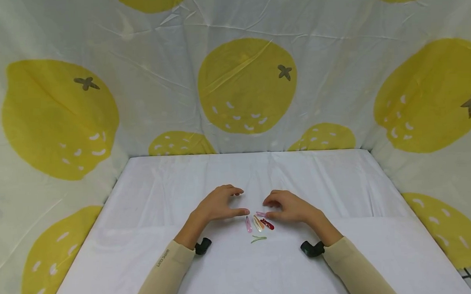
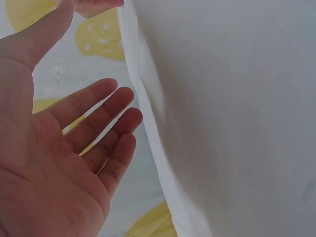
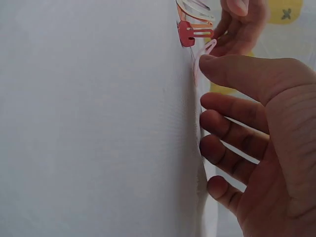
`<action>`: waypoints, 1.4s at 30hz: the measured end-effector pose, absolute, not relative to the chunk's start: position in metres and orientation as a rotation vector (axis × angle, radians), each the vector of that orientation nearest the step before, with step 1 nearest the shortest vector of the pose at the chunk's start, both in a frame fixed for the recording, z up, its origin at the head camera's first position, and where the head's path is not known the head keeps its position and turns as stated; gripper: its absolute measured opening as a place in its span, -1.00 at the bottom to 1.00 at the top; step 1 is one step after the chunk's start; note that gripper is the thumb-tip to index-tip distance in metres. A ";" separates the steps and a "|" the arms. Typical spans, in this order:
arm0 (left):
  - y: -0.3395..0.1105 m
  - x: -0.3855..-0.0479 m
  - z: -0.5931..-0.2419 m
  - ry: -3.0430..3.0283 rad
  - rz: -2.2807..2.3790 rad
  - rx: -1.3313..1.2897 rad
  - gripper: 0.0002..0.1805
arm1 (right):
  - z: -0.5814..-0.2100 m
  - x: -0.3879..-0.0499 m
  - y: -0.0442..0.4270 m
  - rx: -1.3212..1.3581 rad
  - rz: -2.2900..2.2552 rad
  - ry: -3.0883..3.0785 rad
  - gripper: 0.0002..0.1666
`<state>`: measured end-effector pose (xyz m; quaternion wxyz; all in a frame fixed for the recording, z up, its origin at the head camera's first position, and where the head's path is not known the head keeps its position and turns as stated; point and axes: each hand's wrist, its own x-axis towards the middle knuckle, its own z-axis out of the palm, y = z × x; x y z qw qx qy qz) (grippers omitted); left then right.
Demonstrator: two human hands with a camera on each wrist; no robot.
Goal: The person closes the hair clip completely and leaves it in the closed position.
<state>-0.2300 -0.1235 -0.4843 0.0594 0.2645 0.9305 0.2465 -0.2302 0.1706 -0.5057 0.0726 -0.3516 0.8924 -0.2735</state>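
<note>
Several snap hair clips lie in a loose group between the two hands in the head view. A pink clip (image 1: 248, 224) is on the left, then a cream clip (image 1: 258, 224), an orange clip (image 1: 260, 222) and a red clip (image 1: 267, 224). Nearer the body lies a green clip (image 1: 258, 238), its two parts spread. The left hand (image 1: 222, 203) holds nothing, its thumb tip just above the pink clip. Beside a lilac clip (image 1: 261, 214) is the right hand (image 1: 288, 206), fingers loosely bent; its thumb tip is close to that clip, and contact cannot be told.
A white cloth covers the table (image 1: 151, 189). Behind and at both sides hangs a lemon-print curtain (image 1: 327, 87). Each wrist wears a small black camera, one at the left cuff (image 1: 202, 246) and one at the right cuff (image 1: 312, 249).
</note>
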 end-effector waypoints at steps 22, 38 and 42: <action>-0.117 -0.225 -0.484 2.798 0.710 0.858 -0.24 | -0.511 -0.230 0.159 -1.127 -0.831 2.674 -0.97; -0.117 -0.225 -0.484 2.779 0.776 0.907 -0.38 | -0.509 -0.228 0.155 -1.018 -0.949 2.639 -0.94; -0.116 -0.226 -0.485 2.786 0.775 0.922 -0.42 | -0.508 -0.228 0.153 -0.980 -0.970 2.635 -0.91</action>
